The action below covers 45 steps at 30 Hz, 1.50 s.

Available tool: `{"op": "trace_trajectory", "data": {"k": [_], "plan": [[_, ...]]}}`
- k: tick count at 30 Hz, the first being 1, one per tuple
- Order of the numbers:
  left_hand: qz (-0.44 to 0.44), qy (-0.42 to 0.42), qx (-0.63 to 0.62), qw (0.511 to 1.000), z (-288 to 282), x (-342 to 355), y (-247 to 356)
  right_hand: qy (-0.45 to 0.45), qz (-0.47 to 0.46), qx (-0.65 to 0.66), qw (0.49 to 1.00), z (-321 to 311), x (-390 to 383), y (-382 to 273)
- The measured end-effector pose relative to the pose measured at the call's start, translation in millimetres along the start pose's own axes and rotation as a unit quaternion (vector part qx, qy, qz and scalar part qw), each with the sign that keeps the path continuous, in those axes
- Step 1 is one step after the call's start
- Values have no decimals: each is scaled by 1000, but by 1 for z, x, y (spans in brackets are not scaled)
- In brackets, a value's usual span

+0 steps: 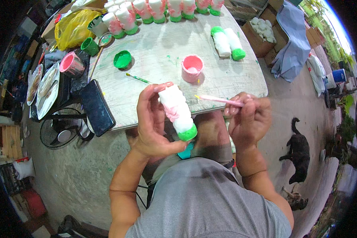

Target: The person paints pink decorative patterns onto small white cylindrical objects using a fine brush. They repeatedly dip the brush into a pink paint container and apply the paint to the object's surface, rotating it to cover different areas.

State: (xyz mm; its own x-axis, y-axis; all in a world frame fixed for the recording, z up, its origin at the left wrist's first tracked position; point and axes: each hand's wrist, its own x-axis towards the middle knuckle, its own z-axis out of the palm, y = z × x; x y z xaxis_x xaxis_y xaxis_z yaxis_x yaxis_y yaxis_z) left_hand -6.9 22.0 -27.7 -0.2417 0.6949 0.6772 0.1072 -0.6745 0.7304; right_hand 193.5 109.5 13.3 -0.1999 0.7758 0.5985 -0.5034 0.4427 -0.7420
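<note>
Left hand (152, 123) grips one white figurine (177, 112); right hand (250, 119) pinches one pink brush (220, 100); two finished figurines (227, 42) lie beyond the pink cup (192, 68).

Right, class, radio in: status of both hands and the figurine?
Left hand gripping white plaster figurine with green base. Right hand holding thin pink paintbrush, tip beside figurine. Pink paint cup on table behind; nothing between.

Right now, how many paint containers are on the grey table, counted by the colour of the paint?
Pink paint, round plastic cups: 2, one in the middle of the grey table at, one at the left edge.
Green paint, round containers: 2, a shallow lid-like dish and a small cup.
Total: 4.
</note>
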Motion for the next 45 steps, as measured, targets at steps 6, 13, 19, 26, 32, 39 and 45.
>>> {"op": "trace_trajectory", "data": {"k": [6, 13, 19, 26, 32, 39, 45], "plan": [[74, -14, 96, 993, -1, -3, -15, -83, -130, -156, 976, 1, -22, 7], [41, -22, 108, 993, -2, -3, -12, -94, -131, -131, 978, 3, -19, 15], [24, -24, 109, 993, -2, -3, -9, -128, -123, -165, 970, 0, -19, 12], [21, -21, 95, 995, 0, -4, -12, -144, -135, -198, 960, 1, -15, 8], [29, -23, 89, 995, 0, -2, -10, -135, -144, -202, 959, 1, -17, 6], [36, -22, 77, 996, -1, -3, -15, -149, -153, -225, 951, 2, -13, 4], [50, -20, 76, 996, 0, -4, -16, -169, -137, -216, 952, 0, -15, 4]]}}
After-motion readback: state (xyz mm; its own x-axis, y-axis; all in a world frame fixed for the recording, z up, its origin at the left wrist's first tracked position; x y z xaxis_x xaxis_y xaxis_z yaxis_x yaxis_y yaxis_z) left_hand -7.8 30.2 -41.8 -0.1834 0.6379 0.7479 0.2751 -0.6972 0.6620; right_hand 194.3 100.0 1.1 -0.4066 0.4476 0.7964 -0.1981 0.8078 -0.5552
